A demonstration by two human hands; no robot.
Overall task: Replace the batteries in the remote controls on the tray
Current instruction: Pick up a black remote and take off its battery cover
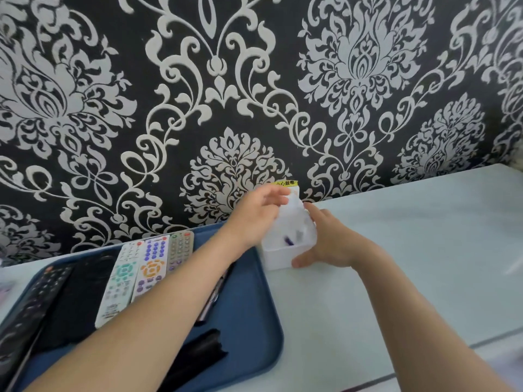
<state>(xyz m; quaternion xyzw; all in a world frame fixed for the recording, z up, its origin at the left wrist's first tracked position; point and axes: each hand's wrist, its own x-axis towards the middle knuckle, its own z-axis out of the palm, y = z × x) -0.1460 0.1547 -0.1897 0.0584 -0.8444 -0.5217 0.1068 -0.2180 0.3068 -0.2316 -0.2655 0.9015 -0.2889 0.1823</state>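
Note:
A blue tray [254,312] lies at the lower left with several remote controls in a row: black ones [34,301], a white one with green buttons [121,281], a white one with orange buttons [151,267] and a grey one [181,250]. Right of the tray stands a small white box [278,254] with a clear plastic bag [294,222] and something purple inside. My left hand [254,213] reaches over the tray and touches the top of the bag. My right hand [325,239] grips the box's right side, thumb at its front corner.
A pale table [410,250] runs to the right along a black wall with a white floral pattern. A black piece [198,355] lies at the tray's front. A yellow label [284,183] shows on the wall behind the box.

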